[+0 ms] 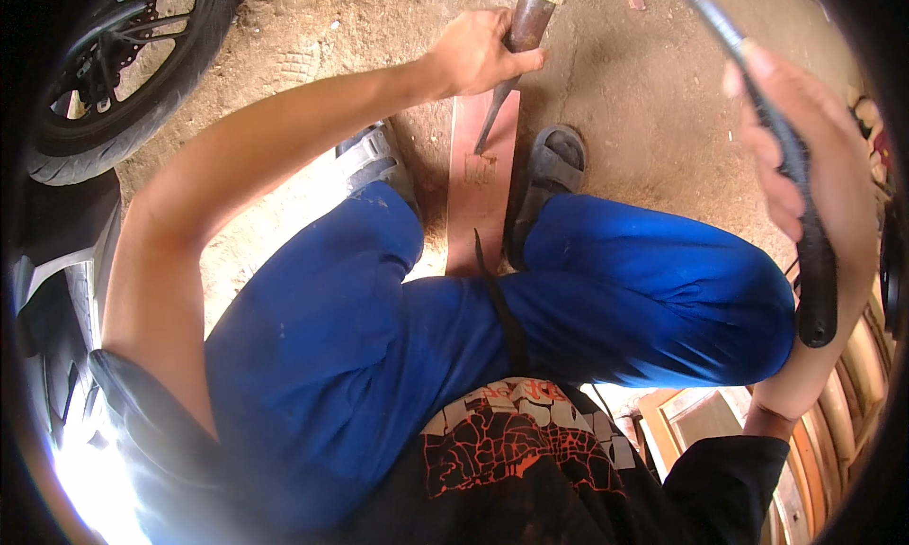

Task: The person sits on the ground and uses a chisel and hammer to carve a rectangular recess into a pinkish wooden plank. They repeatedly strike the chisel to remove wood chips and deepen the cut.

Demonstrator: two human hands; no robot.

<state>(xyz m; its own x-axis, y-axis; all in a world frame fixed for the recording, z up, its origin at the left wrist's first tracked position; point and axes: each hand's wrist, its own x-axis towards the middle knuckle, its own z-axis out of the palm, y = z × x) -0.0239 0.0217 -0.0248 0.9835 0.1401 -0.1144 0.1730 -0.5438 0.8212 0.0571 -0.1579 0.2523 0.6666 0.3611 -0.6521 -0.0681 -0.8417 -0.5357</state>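
Observation:
My left hand (478, 54) is wrapped around the dark handle of a chisel (530, 29), whose top end is pale and frayed. The chisel's narrow blade slants down to a reddish wooden board (481, 214), its tip at the far edge of a small rectangular cut. The board lies lengthwise between my feet. Raised at the far right, my right hand (805, 138) grips a hammer (800, 180) by its black handle. Its metal shaft runs up past the top edge, so the head is out of view. The right hand is slightly blurred.
A motorcycle wheel (156, 81) stands on the dirt floor (312, 34) at the upper left. My sandalled feet flank the board, the right sandal (557, 161) close beside it. Wooden frames (682, 422) and curved wooden pieces lie at the lower right. Small wood scraps are at the top.

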